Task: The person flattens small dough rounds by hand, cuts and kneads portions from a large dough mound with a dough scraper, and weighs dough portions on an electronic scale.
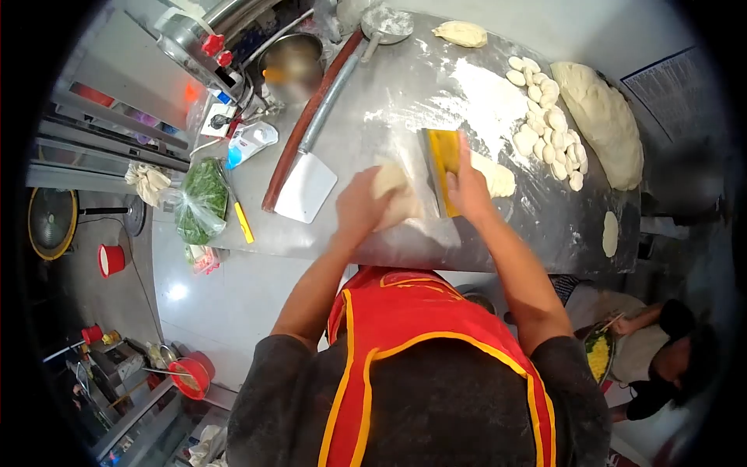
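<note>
My right hand (469, 188) is closed around the yellow handle of a dough scraper (442, 167), its metal blade facing left. Pale dough (398, 204) lies under my left hand (362, 204), whose fingers curl over it; motion blurs both. Just right of the scraper, a flattened strip of dough (496, 177) rests on the floured table (373, 241). Farther right sit several small cut dough pieces (548, 132) in a heap, beside a big dough mass (599, 124).
Left on the table lie a long red-brown stick (311, 117), a metal rod (331, 101), a white flat scraper (307, 188), a yellow-handled knife (243, 222) and bagged greens (201, 206). A metal scoop (387, 25) is behind. At lower right, a person (661, 327) holds a pan.
</note>
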A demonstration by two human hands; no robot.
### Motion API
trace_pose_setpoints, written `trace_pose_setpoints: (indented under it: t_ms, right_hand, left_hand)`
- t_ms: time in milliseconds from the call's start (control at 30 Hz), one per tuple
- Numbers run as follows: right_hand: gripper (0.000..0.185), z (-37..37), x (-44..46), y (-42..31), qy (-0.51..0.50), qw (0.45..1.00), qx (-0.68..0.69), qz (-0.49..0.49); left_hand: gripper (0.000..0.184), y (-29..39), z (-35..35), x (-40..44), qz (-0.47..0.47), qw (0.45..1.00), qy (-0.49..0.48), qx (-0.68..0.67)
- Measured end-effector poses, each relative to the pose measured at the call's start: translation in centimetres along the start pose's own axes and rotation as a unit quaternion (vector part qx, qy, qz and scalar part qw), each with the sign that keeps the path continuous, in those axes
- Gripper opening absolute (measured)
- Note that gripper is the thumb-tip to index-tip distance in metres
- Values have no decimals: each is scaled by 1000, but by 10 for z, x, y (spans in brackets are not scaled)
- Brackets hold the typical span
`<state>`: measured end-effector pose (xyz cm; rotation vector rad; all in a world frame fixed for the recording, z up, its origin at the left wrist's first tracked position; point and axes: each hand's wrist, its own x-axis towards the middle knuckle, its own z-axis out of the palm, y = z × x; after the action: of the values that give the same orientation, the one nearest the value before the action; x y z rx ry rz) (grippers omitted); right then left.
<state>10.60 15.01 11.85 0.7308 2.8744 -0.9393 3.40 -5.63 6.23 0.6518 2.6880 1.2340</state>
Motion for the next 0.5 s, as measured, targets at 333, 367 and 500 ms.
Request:
trace_pose_setpoints:
  t_ms: [333,367,500]
  right_hand:
    - [84,-91,-76,35,126,990,13,61]
    - [83,-86,-78,34,114,991,13,66]
    - [85,-68,-65,28,78,995,-34,45]
  left_hand:
    - [82,8,-1,59,175,961,-69,205]
    - [85,16,13,68,199,967,-97,126]
    - [103,43,85,81,264,941,-189,97]
